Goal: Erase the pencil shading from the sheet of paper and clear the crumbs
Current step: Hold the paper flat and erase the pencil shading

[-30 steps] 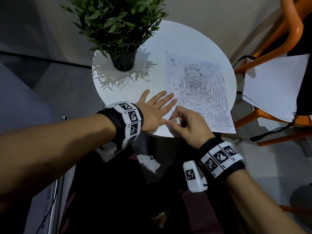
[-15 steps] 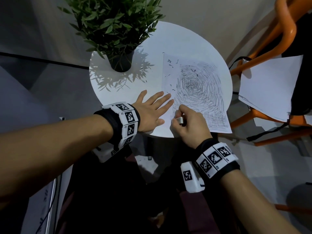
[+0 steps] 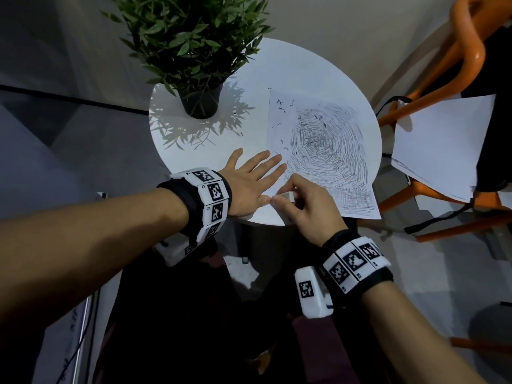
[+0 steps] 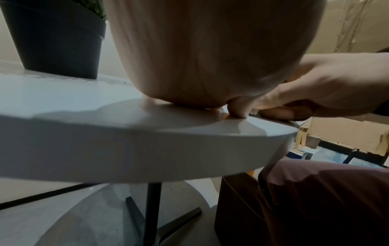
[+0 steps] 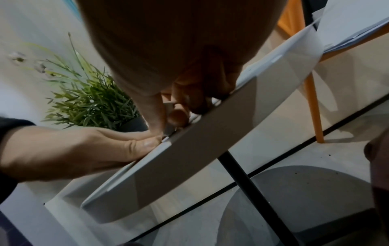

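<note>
A sheet of paper (image 3: 327, 151) covered in swirling pencil shading lies on the right half of a round white table (image 3: 291, 65). Dark eraser crumbs (image 3: 279, 102) are scattered over its left margin and onto the table. My left hand (image 3: 263, 170) lies flat on the table, fingers spread, fingertips touching the sheet's left edge. My right hand (image 3: 282, 194) pinches a small white eraser (image 3: 290, 195) at the sheet's near-left corner. The right wrist view shows the eraser (image 5: 168, 108) between thumb and fingers, down near the table's edge.
A potted green plant (image 3: 194, 42) stands at the table's back left. An orange chair (image 3: 457, 51) to the right holds loose white sheets (image 3: 440, 145). The shaded sheet's near corner overhangs the table's front edge.
My right hand has made small movements with the eraser around the sheet's near-left corner. My left hand has stayed flat in the same place.
</note>
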Tool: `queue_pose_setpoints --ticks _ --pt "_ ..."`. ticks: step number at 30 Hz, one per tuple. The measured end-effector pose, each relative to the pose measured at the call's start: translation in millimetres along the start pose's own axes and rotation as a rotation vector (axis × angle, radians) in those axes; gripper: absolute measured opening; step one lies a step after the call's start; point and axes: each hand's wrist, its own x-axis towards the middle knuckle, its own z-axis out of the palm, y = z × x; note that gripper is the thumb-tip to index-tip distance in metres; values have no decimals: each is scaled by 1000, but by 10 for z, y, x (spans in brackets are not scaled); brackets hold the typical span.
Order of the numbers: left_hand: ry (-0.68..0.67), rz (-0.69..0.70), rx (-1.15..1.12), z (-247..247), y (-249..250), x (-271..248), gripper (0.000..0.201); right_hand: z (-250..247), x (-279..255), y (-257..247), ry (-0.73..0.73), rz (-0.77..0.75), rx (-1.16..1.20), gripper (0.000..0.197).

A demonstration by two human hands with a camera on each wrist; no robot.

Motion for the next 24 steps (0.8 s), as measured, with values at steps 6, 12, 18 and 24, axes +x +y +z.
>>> queue_pose_setpoints --ticks 6,12,18,24 --pt "10 3 -11 8 2 0 66 -20 15 69 153 62 -99 14" --pt "21 2 1 18 0 0 65 46 2 11 -9 -6 -103 17" --pt "19 9 -18 4 -15 -12 66 -76 23 -15 175 211 288 12" --pt "6 18 -46 -6 -29 -25 66 -225 120 -113 -267 478 867 14"
